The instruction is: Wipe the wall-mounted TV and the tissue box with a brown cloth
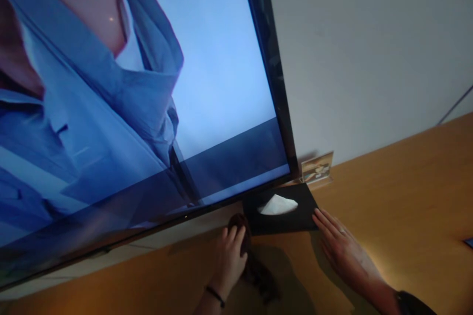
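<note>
My left hand (229,256) presses a dark brown cloth (254,266) against the wooden desktop (399,206), just below the lower edge of a large wall television (148,108). A black band circles that wrist. My right hand (342,246) lies flat with fingers together, its fingertips touching the right side of a black tissue box (281,221) from which a white tissue (277,204) pokes out. The box stands under the television's lower right corner.
The television is lit and shows a blue shirt. A small clear card holder (317,167) stands against the white wall (369,49) behind the tissue box. A thin dark cable (454,103) runs along the wall at right.
</note>
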The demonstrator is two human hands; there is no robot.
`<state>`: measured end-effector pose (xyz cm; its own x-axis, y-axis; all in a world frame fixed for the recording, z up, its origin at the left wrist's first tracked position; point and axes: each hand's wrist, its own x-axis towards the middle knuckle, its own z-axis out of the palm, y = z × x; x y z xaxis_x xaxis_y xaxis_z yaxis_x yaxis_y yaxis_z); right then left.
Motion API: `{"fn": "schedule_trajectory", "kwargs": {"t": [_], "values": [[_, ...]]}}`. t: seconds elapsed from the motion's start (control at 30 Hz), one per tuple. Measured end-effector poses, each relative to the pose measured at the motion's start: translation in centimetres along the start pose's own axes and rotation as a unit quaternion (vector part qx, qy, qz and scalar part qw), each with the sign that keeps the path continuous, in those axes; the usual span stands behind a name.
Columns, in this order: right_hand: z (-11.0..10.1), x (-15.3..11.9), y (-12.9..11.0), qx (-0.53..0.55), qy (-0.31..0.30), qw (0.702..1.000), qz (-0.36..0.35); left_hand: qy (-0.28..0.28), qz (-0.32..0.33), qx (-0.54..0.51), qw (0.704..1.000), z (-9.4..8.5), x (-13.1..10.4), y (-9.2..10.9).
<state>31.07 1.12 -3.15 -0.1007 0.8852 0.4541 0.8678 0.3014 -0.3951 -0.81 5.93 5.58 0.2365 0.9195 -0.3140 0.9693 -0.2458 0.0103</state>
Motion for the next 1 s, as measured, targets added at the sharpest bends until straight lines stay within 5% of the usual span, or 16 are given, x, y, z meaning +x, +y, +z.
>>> {"fn": "schedule_trajectory", "kwargs": {"t": [0.13,0.27,0.4,0.53,0.67,0.77,0.87,1.0], "values": [[0.7,5.6,-1.0,0.102,-0.029,0.993,0.044,-0.010,-0.114,-0.056,0.992,-1.6,-0.2,-5.7],[1.7,11.5,-2.0,0.164,-0.119,0.977,0.068,0.024,-0.078,-0.049,0.995,-6.2,-0.2,-7.3],[1.4,11.9,-2.9,0.192,-0.149,0.969,0.046,0.009,0.012,-0.008,1.000,-12.4,2.2,-4.9],[1.0,9.0,-3.8,0.216,-0.141,0.966,0.028,0.014,0.212,0.024,0.977,-15.6,6.6,2.9],[2.0,7.1,-3.9,0.193,-0.188,0.962,0.050,0.056,0.475,0.101,0.872,-13.9,10.9,14.1],[2.6,6.5,-4.0,0.166,-0.219,0.959,0.073,0.048,0.573,0.172,0.800,-10.6,13.3,19.3],[2.5,6.1,-4.1,0.185,-0.222,0.955,0.061,-0.004,0.566,0.161,0.808,-8.3,14.6,18.9],[2.3,5.5,-3.9,0.204,-0.192,0.959,0.029,-0.058,0.491,0.059,0.867,-8.2,14.2,12.2]]}}
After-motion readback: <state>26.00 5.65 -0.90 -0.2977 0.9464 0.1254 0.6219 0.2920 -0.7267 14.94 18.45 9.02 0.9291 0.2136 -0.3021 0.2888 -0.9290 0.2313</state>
